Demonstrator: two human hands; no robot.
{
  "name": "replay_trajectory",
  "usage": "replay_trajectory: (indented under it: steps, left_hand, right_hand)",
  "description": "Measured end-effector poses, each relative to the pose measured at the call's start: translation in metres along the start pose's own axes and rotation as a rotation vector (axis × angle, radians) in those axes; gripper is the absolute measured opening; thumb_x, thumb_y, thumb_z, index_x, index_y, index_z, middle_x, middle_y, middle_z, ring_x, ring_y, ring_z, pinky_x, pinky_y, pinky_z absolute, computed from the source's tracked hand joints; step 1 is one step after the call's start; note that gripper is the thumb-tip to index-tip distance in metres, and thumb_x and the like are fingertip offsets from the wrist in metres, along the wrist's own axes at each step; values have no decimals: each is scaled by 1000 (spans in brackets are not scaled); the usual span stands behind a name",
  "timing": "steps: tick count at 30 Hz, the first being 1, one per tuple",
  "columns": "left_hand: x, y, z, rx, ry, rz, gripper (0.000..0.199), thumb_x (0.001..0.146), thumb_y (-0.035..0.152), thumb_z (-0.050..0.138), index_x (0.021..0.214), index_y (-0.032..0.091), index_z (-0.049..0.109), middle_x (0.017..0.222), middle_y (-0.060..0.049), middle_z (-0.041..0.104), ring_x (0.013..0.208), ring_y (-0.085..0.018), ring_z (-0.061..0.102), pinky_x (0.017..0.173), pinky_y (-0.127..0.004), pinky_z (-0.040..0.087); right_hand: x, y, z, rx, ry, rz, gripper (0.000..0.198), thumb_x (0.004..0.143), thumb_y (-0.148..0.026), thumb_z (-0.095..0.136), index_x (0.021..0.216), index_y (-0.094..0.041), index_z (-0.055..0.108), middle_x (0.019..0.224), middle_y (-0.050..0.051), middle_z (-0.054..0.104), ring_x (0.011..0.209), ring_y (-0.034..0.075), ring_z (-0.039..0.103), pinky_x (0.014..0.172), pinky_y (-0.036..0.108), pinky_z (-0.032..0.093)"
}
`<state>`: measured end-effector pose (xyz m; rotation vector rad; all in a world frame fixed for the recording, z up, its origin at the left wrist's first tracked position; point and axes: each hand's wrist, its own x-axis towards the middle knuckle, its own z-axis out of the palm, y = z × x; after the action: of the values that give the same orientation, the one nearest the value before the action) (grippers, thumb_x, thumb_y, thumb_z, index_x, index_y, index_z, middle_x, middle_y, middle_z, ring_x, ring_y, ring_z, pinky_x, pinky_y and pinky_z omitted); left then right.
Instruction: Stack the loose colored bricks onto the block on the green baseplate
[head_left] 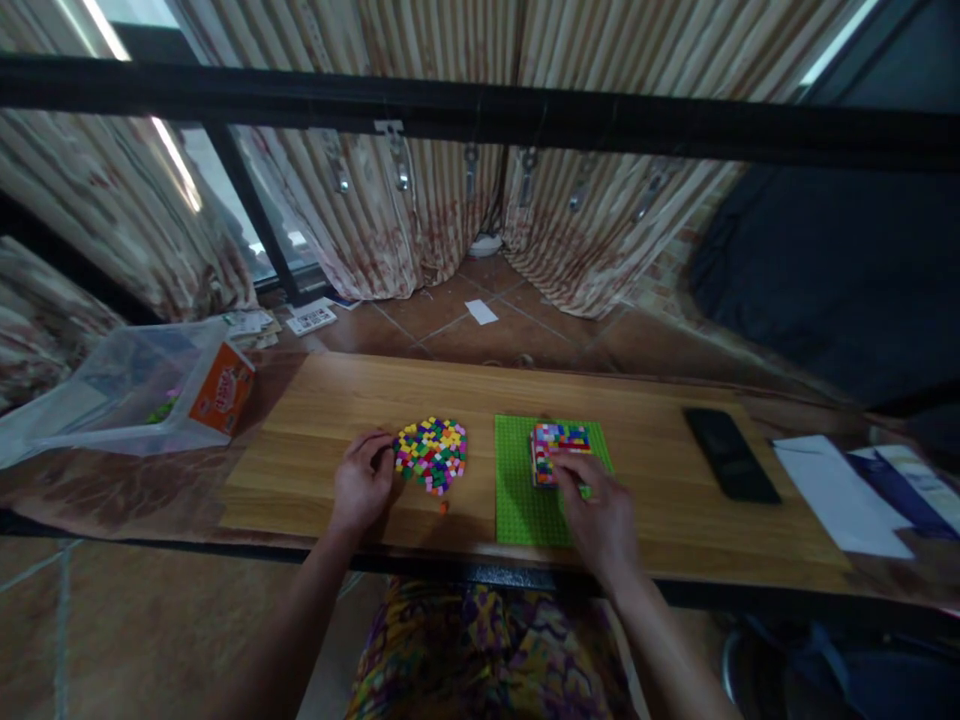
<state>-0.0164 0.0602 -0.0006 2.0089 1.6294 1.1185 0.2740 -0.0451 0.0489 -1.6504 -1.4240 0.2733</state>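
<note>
A loose pile of small colourful toy bricks [433,452] lies left of centre on the wooden board, with one orange brick [444,508] apart in front. At the pile's left edge rests my left hand [364,478], fingers curled together; anything between them is hidden. On the green baseplate [514,490] stands a block built of many coloured bricks [559,436]. My right hand [600,508] reaches over its front right part, thumb and fingers drawn into a pinch at its top. What the pinch holds, if anything, is too small to make out.
A clear plastic bin [142,385] with an orange label stands at the left. A dark phone-like slab [731,455] lies on the right of the wooden board [300,440], beside white paper [840,495]. A black bar [480,118] crosses in front of the curtains.
</note>
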Motion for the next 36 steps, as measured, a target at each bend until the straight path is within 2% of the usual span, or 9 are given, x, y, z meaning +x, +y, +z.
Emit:
replay_trajectory:
  steps: [5, 14, 26, 36]
  left_hand:
    - [2, 0, 0, 5, -10, 16, 22, 80, 30, 49, 88, 19, 66, 102, -8, 66, 98, -22, 61, 93, -39, 48]
    - [1, -1, 0, 3, -4, 20, 23, 80, 31, 50, 89, 18, 66, 102, -9, 65, 99, -22, 60, 94, -38, 47]
    - [0, 1, 1, 8, -2, -5, 22, 80, 29, 49, 90, 19, 66, 102, -8, 66, 99, -22, 61, 93, -38, 48]
    - [0, -1, 1, 19, -4, 15, 21, 81, 28, 49, 90, 18, 66, 102, -8, 66, 99, -21, 61, 93, -38, 48]
  right_hand:
    - [21, 20, -12, -117, 97, 69, 24, 86, -36, 51, 86, -18, 68, 87, 9, 69, 75, 21, 62, 71, 34, 49]
    - [32, 39, 2, -233, 114, 24, 31, 87, -41, 50, 85, -18, 71, 86, 10, 70, 80, 23, 62, 74, 35, 46]
    - [32, 37, -1, -249, 81, 7, 32, 87, -39, 49, 91, -17, 70, 88, 11, 71, 82, 24, 62, 78, 38, 46]
    - [36, 35, -1, -174, 113, 148, 32, 81, -40, 51, 84, -15, 70, 84, 11, 72, 75, 23, 65, 72, 35, 48]
